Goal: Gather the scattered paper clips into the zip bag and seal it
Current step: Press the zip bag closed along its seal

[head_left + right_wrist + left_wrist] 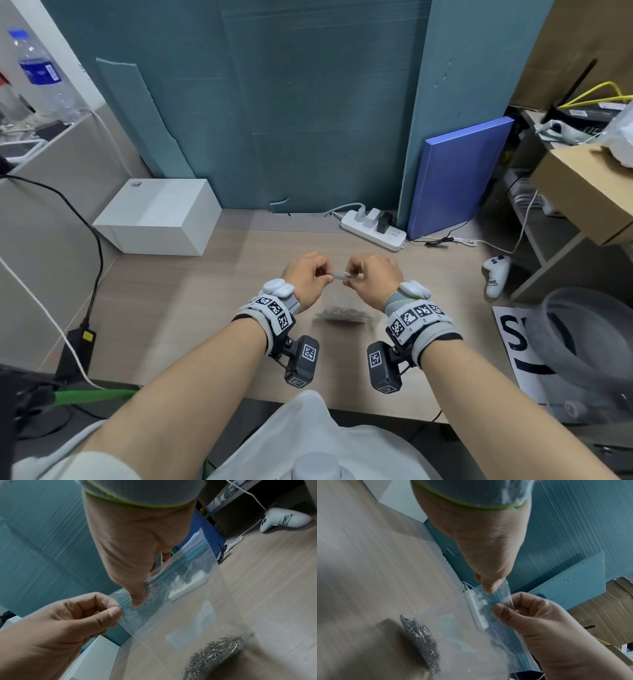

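Paper clips (217,654) heap at the bottom of the clear zip bag (180,615), whose blue seal strip both left hand (306,275) and right hand (375,275) pinch above the surface (191,308).

front: white box (156,216) left – power strip (373,229) right | between: bare desk (274,246)

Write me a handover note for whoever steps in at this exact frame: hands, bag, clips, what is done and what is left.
Left hand: pinches the zip strip at the bag's top edge.
Right hand: pinches the same strip right beside it.
Bag: clear, held up by its top over the desk.
Clips: a heap at the bottom of the bag; none seen loose on the desk.
Done: gathering, as far as the views show.
Left: press the strip shut along its whole length; how much is sealed cannot be told.
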`<state>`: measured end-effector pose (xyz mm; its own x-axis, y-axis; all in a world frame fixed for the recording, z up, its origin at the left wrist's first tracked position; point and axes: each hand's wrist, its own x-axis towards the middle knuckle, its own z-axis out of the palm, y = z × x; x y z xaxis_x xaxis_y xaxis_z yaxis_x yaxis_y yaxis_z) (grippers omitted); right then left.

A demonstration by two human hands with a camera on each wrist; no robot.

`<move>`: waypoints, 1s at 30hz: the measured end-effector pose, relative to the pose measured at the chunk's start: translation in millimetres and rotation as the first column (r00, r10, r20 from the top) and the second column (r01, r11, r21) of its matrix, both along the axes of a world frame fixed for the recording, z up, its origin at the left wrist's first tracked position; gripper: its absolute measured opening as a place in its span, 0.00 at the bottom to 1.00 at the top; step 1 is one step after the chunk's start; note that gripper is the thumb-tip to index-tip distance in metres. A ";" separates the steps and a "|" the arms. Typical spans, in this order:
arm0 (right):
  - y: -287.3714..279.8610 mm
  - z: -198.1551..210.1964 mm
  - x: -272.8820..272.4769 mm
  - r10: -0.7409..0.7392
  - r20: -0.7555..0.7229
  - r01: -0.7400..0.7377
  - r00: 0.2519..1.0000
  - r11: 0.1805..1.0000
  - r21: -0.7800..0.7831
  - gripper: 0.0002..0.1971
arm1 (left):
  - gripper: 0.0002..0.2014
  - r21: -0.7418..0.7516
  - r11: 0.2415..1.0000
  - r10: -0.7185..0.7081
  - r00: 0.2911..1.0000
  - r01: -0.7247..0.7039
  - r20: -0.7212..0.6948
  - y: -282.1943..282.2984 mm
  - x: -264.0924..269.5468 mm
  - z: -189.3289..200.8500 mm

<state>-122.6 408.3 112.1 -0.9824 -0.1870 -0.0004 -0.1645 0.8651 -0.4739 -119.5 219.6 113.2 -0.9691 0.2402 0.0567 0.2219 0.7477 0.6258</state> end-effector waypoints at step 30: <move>-10.8 -3.0 -3.4 0.032 0.055 -0.036 0.998 0.996 0.076 0.08 | 0.04 -0.186 0.977 -0.110 0.994 0.103 -0.025 5.7 -3.0 0.3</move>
